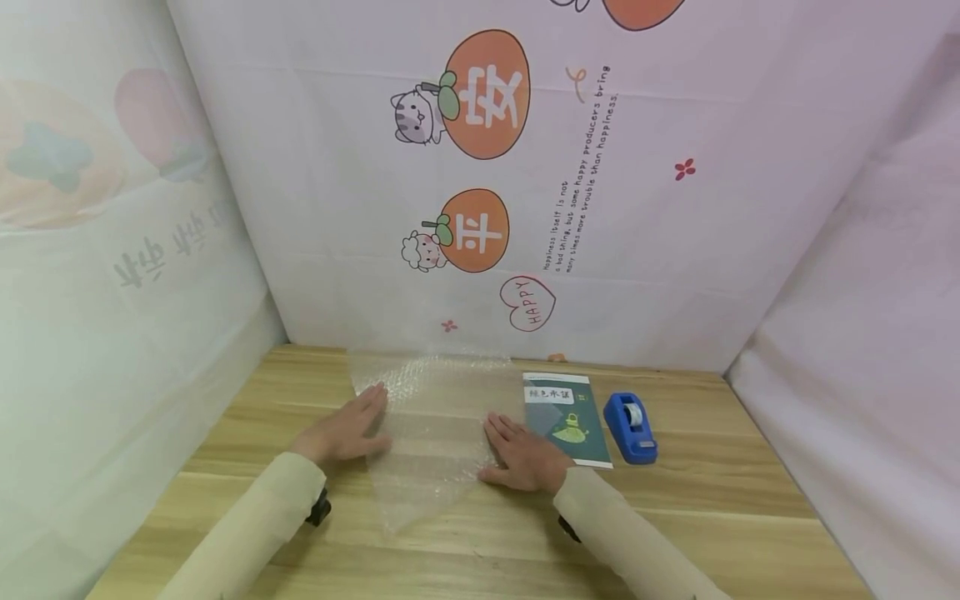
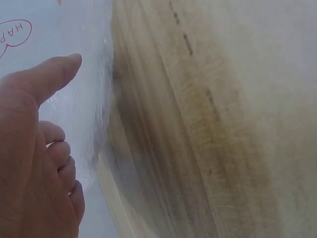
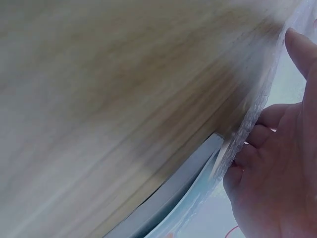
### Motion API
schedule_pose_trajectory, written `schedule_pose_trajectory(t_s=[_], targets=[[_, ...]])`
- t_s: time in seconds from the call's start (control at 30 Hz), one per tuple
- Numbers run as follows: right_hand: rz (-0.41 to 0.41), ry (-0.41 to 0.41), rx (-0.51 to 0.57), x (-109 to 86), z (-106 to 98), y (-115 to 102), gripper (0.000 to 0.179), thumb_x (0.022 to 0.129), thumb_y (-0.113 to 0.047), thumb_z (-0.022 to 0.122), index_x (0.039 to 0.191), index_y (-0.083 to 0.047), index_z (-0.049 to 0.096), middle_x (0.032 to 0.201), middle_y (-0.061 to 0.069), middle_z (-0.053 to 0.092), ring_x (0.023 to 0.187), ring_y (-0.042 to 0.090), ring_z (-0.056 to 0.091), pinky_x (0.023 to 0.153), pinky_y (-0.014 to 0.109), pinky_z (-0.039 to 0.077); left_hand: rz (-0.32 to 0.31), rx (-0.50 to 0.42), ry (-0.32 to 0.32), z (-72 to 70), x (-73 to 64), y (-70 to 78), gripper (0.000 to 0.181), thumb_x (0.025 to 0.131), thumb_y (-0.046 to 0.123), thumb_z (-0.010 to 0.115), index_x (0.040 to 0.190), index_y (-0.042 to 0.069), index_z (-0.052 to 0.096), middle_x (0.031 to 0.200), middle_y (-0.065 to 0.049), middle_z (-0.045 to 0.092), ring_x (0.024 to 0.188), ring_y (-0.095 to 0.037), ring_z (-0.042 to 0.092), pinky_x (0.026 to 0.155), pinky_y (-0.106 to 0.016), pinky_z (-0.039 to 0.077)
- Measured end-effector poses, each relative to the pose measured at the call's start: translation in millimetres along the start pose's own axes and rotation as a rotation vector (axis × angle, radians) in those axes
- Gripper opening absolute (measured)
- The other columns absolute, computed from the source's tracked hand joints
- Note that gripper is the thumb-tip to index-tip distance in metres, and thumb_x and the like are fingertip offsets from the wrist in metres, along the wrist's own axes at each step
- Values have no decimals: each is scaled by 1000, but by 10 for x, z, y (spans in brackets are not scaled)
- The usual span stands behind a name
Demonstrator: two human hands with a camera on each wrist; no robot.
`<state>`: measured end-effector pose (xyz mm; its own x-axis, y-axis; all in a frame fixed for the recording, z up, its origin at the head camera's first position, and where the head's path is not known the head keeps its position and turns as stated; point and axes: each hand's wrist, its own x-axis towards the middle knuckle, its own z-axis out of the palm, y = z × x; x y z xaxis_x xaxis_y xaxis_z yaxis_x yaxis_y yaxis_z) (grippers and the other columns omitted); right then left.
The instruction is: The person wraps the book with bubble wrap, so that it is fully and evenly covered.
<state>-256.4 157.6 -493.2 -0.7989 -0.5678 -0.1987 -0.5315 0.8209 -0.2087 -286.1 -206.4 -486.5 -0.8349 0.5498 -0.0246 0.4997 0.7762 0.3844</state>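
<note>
1. Pale sleeves point(image 1: 251, 525), nearest the camera, are extended over the wooden tabletop point(image 1: 465, 575).
2. Clear bubble wrap point(image 1: 435, 433) is spread over the tabletop between the 2 hands.
3. Left hand point(image 1: 347, 429): the grip is unclenched, thumb apart, nothing held; the wrap's left edge is touched.
4. Right hand point(image 1: 527, 454): the grip is likewise loose, nothing clasped, laid at the right edge.
5. Green booklet point(image 1: 588, 446) is partly overlapped by the wrap; a blue tape dispenser point(image 1: 641, 446) is seen just beside it.
</note>
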Motion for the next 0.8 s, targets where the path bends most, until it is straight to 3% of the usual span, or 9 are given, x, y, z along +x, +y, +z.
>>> schedule_pose_trajectory(t_s=[0.23, 0.53, 0.8], targets=[[-10, -14, 0, -47, 16, 35, 91, 103, -63, 55, 167, -5, 26, 177, 12, 24, 165, 30, 23, 133, 48, 29, 21, -8, 7, 19, 29, -67, 88, 104, 37, 64, 159, -17, 23, 170, -38, 16, 157, -57, 19, 127, -69, 22], [-32, -19, 9, -66, 6, 98, 92, 102, -63, 56, 168, -6, 25, 177, 10, 22, 165, 31, 23, 133, 49, 28, -73, -32, -99, 44, -3, -61, 94, 105, 48, 60, 163, -12, 17, 173, -32, 11, 161, -52, 15, 131, -63, 20], [-30, -12, -26, -57, -15, 131, 91, 103, -64, 55, 168, -6, 26, 177, 11, 23, 164, 31, 24, 132, 48, 30, -115, -57, -102, 92, -64, -52, 96, 106, 51, 58, 164, -11, 15, 174, -31, 8, 162, -51, 13, 132, -63, 19]])
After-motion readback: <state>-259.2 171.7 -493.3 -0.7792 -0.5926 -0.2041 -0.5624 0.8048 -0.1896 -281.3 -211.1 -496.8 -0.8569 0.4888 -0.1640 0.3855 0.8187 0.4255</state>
